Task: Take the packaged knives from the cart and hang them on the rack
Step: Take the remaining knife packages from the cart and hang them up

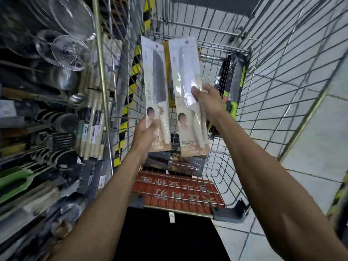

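Note:
I hold two packaged knives upright above the wire cart. My left hand grips the lower end of the left packaged knife, a white card with a dark blade and a cream handle. My right hand grips the middle of the right packaged knife, a similar white card. A yellow pack shows between and behind them. More knife packs lie in the cart: a black and green one leaning at the far right, and dark ones on the bottom.
The rack on my left is crowded with hanging strainers, ladles, spatulas and wooden-handled tools. The cart's child seat panel with red lettering lies near me. Yellow-black hazard stripes show behind the cart's left wall. White floor tiles spread right.

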